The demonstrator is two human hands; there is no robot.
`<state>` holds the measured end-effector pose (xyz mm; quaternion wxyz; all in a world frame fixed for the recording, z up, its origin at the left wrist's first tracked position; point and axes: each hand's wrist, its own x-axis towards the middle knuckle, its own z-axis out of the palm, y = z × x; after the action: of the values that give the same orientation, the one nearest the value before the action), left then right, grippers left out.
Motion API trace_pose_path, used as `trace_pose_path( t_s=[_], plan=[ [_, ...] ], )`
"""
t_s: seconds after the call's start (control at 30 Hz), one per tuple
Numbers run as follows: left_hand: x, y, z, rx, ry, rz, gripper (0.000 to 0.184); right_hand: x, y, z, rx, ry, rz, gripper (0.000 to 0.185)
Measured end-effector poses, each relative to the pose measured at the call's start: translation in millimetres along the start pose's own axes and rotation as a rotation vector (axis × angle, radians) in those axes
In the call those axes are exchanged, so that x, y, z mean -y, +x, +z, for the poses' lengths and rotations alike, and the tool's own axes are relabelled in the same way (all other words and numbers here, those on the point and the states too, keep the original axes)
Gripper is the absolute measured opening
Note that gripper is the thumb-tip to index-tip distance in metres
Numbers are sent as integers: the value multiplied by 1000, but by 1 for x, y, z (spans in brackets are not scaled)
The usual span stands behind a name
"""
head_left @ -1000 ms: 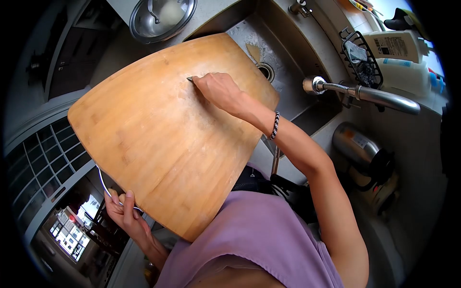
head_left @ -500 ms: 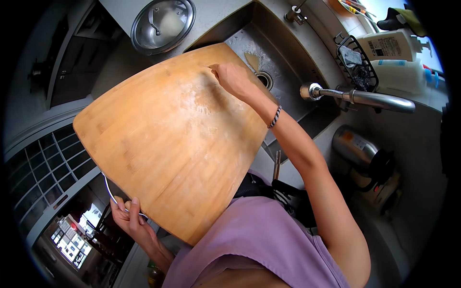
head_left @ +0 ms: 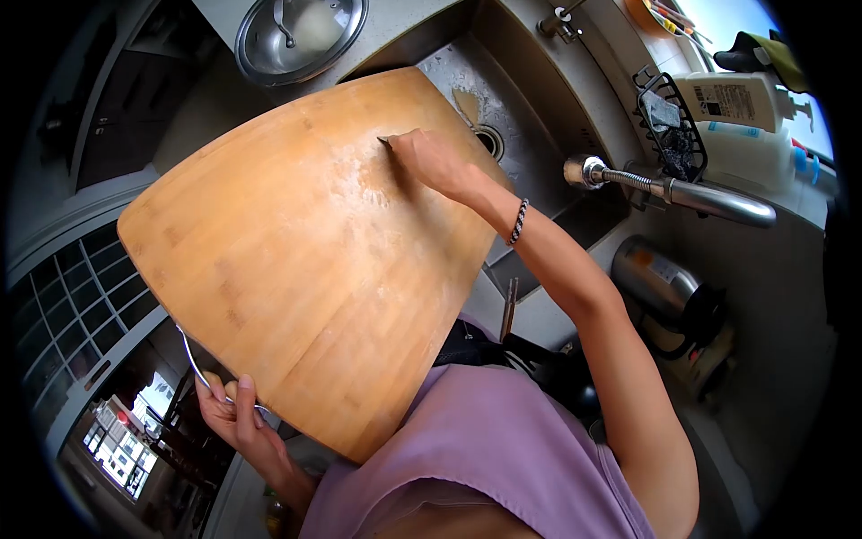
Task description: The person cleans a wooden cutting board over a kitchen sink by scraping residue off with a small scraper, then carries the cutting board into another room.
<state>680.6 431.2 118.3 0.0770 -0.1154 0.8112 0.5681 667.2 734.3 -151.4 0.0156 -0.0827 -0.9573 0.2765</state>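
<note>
A large wooden board [head_left: 296,260] slants across the view, its far right part over the sink. White powdery residue marks its upper middle. My left hand [head_left: 235,415] is closed round the metal handle [head_left: 191,359] at the board's lower left edge, thumb against the wood. Over the board's upper right part, my right hand [head_left: 422,160] is closed on a small dark-tipped tool [head_left: 385,141]. Most of that tool is hidden in my fingers; its tip is at the board's surface by the residue.
The steel sink [head_left: 530,117] has a drain and a pale scrap in it. A faucet [head_left: 709,199] reaches in from the right. Around are a lidded pot [head_left: 301,38], a wire rack [head_left: 669,121], soap bottles [head_left: 736,99] and a steel kettle [head_left: 660,274].
My right hand first moved up and right across the board, then slightly back down and left. My left hand keeps its hold on the handle. The board has shifted slightly in view.
</note>
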Motion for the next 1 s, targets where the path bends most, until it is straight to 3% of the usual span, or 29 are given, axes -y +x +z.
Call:
trace_pose_path(
  t_s=[0.17,0.33,0.4,0.53,0.6,0.67,0.77,0.83,0.93,1.0],
  plan=[
    [10,5,-13,111,0,30,22,-5,4,-7,45,34,-42,15],
    [5,2,-5,54,16,41,22,-19,10,15,-10,119,2,13],
    [0,4,0,78,2,45,21,-21,17,11,15,-107,71,16],
    [-7,2,11,17,18,8,26,-24,10,17,-12,-41,-20,18],
    [-6,0,9,-12,20,3,26,-26,16,21,-19,-38,103,19],
    [-4,0,9,-51,19,1,26,-45,34,33,-121,-52,60,20],
    [-6,0,11,-63,17,1,25,-90,74,59,1,-182,217,19],
    [6,1,-8,18,14,5,33,-131,85,67,76,-32,302,27],
    [15,5,-16,78,-14,24,30,-133,71,58,95,-103,395,26],
    [7,6,-5,22,-20,18,26,-99,39,24,-18,29,411,24]
  ],
)
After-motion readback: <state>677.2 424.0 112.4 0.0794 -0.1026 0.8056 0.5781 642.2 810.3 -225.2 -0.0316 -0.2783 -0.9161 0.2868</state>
